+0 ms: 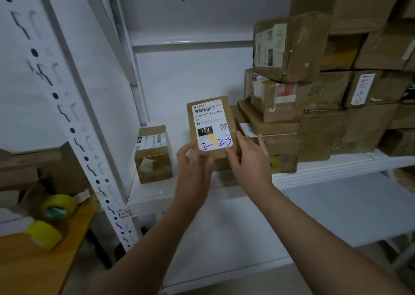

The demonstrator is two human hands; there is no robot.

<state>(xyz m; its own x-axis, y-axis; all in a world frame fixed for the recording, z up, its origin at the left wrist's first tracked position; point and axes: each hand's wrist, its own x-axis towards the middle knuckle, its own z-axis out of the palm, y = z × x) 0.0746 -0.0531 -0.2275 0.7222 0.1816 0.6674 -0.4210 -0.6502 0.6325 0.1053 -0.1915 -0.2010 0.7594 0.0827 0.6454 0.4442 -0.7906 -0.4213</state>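
A small cardboard parcel (211,126) stands upright over the white shelf (325,169), its white shipping label facing me with "2-2-3" written on it in blue. My left hand (194,171) grips its lower left corner, thumb on the front. My right hand (249,157) holds its lower right edge, thumb on the label's corner and fingers spread beside the box. Both forearms reach in from the bottom of the view.
Another small labelled box (153,154) stands on the shelf to the left. A tall stack of cardboard parcels (303,106) fills the shelf's right side. A perforated white upright (74,124) borders the left. Two yellow tape rolls (52,220) lie on a wooden table at lower left.
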